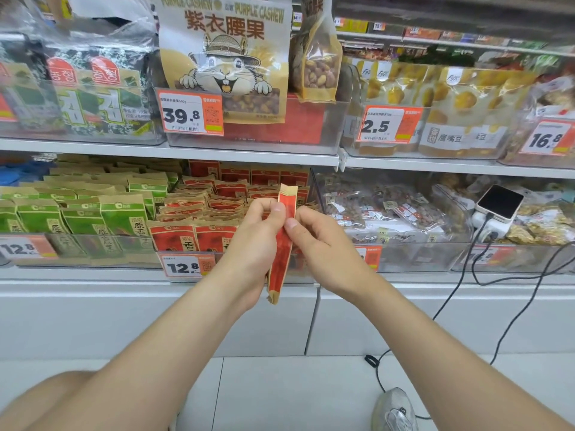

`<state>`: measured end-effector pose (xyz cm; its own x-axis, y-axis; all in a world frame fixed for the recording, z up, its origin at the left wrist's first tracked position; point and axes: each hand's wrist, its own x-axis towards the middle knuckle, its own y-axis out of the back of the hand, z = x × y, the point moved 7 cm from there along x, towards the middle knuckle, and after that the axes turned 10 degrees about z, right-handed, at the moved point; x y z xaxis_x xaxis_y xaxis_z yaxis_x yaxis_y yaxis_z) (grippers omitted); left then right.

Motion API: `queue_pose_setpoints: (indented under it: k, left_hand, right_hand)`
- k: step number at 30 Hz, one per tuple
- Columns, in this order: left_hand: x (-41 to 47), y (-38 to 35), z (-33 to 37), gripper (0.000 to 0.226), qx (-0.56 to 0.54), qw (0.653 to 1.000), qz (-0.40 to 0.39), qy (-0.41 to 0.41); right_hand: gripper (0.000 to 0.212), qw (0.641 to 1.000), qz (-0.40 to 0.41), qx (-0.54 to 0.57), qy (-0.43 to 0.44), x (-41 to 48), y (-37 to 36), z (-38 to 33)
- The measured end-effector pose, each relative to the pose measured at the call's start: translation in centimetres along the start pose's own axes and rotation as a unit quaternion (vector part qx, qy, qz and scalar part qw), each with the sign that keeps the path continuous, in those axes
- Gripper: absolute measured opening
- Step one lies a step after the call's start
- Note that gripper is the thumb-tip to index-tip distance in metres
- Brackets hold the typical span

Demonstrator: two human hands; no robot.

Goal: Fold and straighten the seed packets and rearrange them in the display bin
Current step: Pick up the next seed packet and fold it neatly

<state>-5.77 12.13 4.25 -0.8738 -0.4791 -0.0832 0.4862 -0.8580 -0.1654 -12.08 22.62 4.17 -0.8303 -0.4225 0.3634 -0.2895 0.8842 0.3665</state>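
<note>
You hold one red seed packet (pixel 281 259) up in front of the lower shelf (pixel 93 273), both hands on it. Your left hand (pixel 258 241) pinches it near the top between thumb and curled fingers, and the lower part of the packet runs down past the heel of that hand. Your right hand (pixel 326 247) pinches the opposite side just below the top, thumb and forefinger closed on it, the other fingers curled behind. The packet stands nearly upright, leaning slightly, and you see it almost edge-on, so it looks like a narrow strip; its brown top edge shows above your fingertips and its brown bottom end hangs below your left palm.

The packet is in the air, in front of the right half of the clear display bin (pixel 300 269), not inside it. That bin holds the other red packets (pixel 199 231) in upright rows, the front row against the front wall. A price tag (pixel 185 266) reading 12.8 sits at the bin's front left corner. Green packets (pixel 93 213) fill the bin just to the left. On the right end of the same shelf a phone (pixel 501 202) lies tilted with a black cable (pixel 513 318) hanging down over the shelf's front edge. A purple cashew bag (pixel 224 57) stands on the shelf above
</note>
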Motion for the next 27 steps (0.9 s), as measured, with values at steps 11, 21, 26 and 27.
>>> queue_pose_setpoints:
  k: [11,21,26,27]
  left_hand:
    - [-0.1,0.0,0.9,0.035,-0.064,0.996,0.066,-0.005]
    - [0.0,-0.2,-0.2,0.017,-0.050,0.992,0.118,-0.016]
    - [0.2,0.5,-0.5,0.026,-0.050,0.989,0.137,0.016]
    - [0.1,0.5,-0.3,0.031,-0.048,0.990,0.132,0.021]
  right_hand:
    - [0.029,0.997,-0.006,0.056,-0.056,-0.5,0.3,-0.8]
    - [0.041,0.979,0.054,0.098,-0.169,-1.5,1.0,-1.2]
    - [0.042,0.985,0.085,0.082,-0.125,-1.1,1.3,-1.2]
    - [0.042,0.992,0.099,0.024,-0.080,-1.0,1.5,-1.5]
